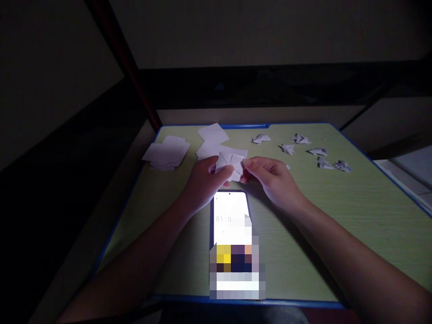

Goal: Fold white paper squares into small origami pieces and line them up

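Observation:
Between my two hands a small folded piece of white paper (235,162) is held up over the middle of the table, with crease lines on its face. My left hand (209,177) pinches its left and lower side, the thumb lying across the front. At its right edge my right hand (268,175) grips it between thumb and fingers; some of those fingertips are hidden behind the paper. Just below the hands lies a phone (231,207) with a bright, lit screen, its lower part blurred by blocks.
On the light green table (162,261) with a blue rim, a stack of white paper sheets (167,153) lies at back left. More loose sheets (213,133) lie behind my hands. Several small folded paper figures (300,138) are scattered at back right. White papers (411,166) sit beyond the right edge.

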The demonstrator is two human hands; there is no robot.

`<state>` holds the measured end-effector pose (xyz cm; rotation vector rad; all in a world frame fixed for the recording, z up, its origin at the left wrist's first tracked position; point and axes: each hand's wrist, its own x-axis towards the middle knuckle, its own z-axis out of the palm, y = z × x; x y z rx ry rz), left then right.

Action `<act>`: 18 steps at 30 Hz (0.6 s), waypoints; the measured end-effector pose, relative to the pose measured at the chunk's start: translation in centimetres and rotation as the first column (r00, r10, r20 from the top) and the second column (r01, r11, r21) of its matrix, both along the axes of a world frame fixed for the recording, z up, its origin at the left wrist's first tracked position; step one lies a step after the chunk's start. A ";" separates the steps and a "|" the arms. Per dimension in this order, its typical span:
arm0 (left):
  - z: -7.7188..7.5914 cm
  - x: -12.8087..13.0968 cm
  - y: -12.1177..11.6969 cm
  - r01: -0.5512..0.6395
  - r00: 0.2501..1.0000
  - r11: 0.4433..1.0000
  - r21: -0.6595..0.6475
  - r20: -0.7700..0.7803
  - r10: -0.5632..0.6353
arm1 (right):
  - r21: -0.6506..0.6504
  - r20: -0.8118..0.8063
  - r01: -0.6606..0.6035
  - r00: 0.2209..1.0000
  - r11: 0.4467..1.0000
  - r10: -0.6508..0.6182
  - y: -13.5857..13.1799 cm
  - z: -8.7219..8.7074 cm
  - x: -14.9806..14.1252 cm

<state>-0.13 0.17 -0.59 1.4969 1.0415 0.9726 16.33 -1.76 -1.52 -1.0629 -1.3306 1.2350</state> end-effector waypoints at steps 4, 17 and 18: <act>-0.1 -0.1 0.1 -0.005 1.000 1.000 0.009 0.006 0.005 | -0.029 0.018 -0.009 1.000 1.000 0.010 0.0 0.1 0.1; 0.1 0.2 -0.2 -0.040 0.999 0.999 0.001 -0.027 0.040 | 0.032 0.171 -0.011 0.985 0.999 0.005 -0.4 0.5 -0.2; 0.1 0.2 -0.2 -0.042 0.999 0.999 0.009 -0.028 0.042 | 0.031 0.172 -0.012 0.985 0.999 0.007 -0.4 0.5 -0.3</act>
